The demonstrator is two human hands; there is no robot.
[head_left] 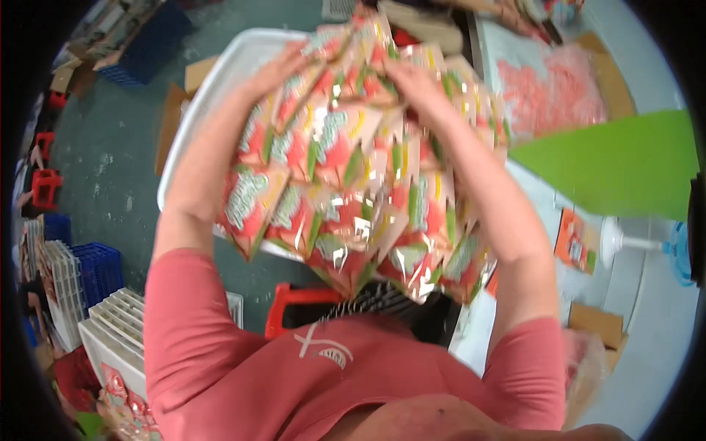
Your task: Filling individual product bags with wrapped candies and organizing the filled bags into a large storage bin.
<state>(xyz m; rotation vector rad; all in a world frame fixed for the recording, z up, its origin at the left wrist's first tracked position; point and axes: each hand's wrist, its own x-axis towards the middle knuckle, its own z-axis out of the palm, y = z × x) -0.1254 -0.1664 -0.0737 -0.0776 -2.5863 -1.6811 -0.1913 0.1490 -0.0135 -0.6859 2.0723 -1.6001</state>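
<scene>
A big heap of glossy packets [342,140], printed with pink fruit and green leaves, fills and overhangs a white plastic basket [193,140] in front of me. At the far side of the heap my left hand [283,67] lies against the upper packets, its fingertips partly hidden among them. Opposite it, my right hand [413,82] presses on the same bunch, slightly blurred, with fingers bent over the packet edges. Several upper packets are held between my two hands. Nearer my body, the lower rows of packets lean over the basket's near rim.
To the right, a white table [537,184] carries a clear bag of pink pieces [551,88], a green board [610,165], an orange packet [576,239] and a white-and-blue round-ended tool [625,241]. A red stool [298,298] stands below. Blue crates [97,268] and white crates [118,323] sit left.
</scene>
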